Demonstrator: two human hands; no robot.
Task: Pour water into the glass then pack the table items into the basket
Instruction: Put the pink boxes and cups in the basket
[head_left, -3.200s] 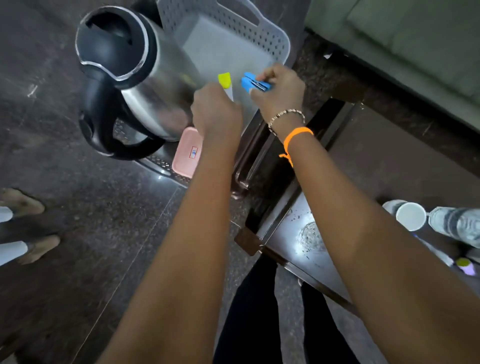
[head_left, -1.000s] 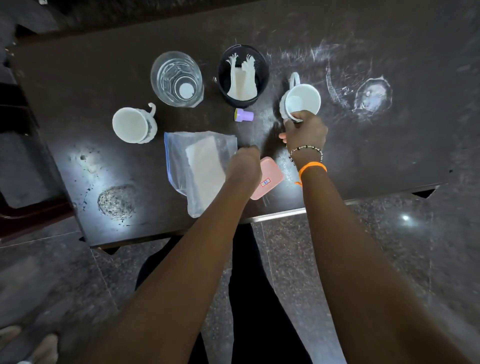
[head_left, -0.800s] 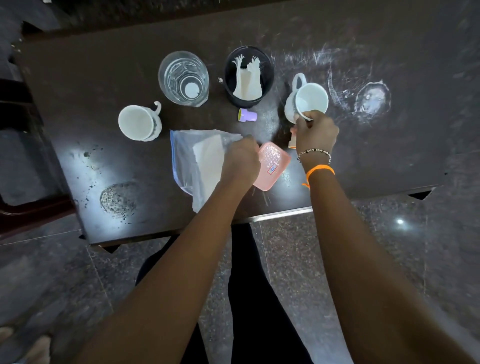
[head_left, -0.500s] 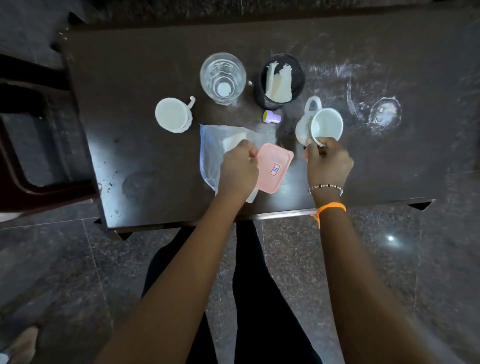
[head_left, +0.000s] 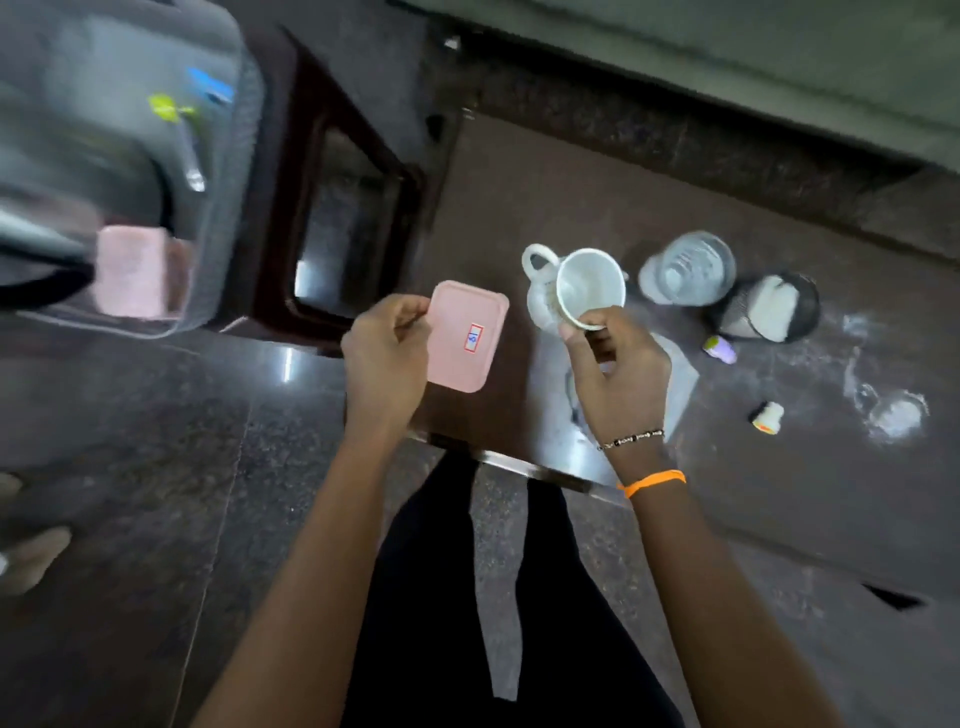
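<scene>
Gripping a pink lid (head_left: 465, 335) by its edge, the left hand (head_left: 384, 358) holds it above the table (head_left: 779, 519) while the right hand (head_left: 618, 384) pinches a white cup (head_left: 589, 286) by its rim.

Two white cups showed, one held (head_left: 589, 288) and one behind it (head_left: 540, 291) on the table (head_left: 779, 493). There was one glass (head_left: 688, 267), one black holder (head_left: 769, 307), two small caps, purple (head_left: 720, 349) and white (head_left: 767, 417), and one plastic bag (head_left: 680, 384). Two pink lids were seen, one held (head_left: 465, 335), one in the single basket (head_left: 223, 218) beside it (head_left: 132, 278). The basket also carried one blue peg (head_left: 210, 85) and one yellow-handled tool (head_left: 169, 109).
</scene>
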